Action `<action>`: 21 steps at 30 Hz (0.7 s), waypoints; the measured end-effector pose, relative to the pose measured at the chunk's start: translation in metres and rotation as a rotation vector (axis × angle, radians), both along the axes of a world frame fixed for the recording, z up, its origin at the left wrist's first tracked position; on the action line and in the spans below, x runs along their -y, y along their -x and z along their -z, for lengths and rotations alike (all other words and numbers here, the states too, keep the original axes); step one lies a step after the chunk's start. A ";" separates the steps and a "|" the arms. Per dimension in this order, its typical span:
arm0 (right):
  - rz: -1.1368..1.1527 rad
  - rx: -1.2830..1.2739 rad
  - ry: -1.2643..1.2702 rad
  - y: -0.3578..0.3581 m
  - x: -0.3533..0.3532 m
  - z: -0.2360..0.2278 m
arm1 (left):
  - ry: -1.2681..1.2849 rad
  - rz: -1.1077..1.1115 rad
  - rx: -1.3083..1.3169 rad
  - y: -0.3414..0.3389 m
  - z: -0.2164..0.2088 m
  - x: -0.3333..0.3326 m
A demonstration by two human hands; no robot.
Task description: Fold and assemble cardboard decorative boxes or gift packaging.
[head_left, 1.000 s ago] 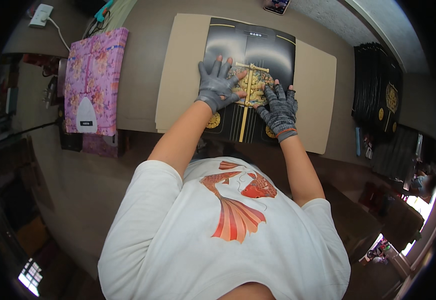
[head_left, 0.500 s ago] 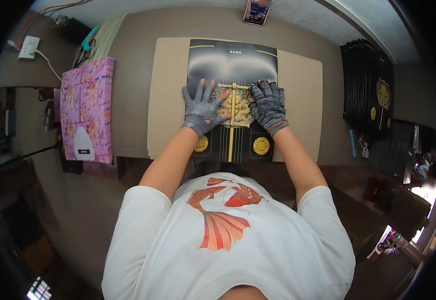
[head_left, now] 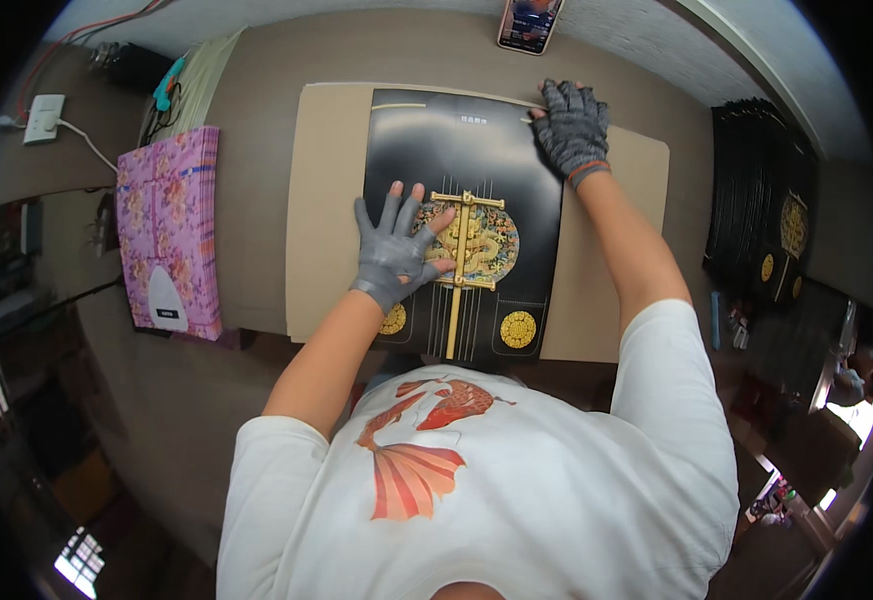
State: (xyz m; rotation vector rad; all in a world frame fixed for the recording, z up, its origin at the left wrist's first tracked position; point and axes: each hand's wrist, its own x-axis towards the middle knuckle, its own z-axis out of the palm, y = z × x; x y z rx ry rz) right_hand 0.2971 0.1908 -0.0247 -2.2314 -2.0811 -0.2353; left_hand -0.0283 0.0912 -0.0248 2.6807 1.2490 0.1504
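Note:
A glossy black printed sheet (head_left: pixel 467 145) with gold decoration and a round patterned medallion lies on a larger tan board (head_left: pixel 329 200). My left hand (head_left: pixel 394 250), in a grey fingerless glove, rests flat on the sheet's left part with its fingers spread. The thumb and a fingertip reach the medallion's left side. My right hand (head_left: pixel 572 130), in a dark knitted fingerless glove, lies over the sheet's far right corner and the board beside it. Its fingers extend away from me and hold nothing that I can see.
On the left is a stack of pink floral folded pieces (head_left: pixel 169 230), with pale strips and scissors with a turquoise handle (head_left: pixel 169 85) behind it. A white power socket (head_left: pixel 45 118) is beyond. A phone (head_left: pixel 530 24) stands at the back. Several black printed pieces (head_left: pixel 757 190) are stacked right.
My right hand has moved from beside the medallion to the sheet's far right corner. My left hand stays flat on the sheet's left part. The view has shifted slightly.

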 end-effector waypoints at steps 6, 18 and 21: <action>0.079 0.003 0.094 -0.025 -0.048 0.001 | -0.009 0.024 -0.020 -0.004 -0.004 0.000; -0.301 -0.041 -0.111 0.040 0.133 0.014 | -0.059 0.018 -0.043 -0.002 0.010 -0.004; -0.319 -0.134 -0.045 0.068 0.209 0.010 | -0.061 0.021 -0.081 -0.004 0.009 -0.003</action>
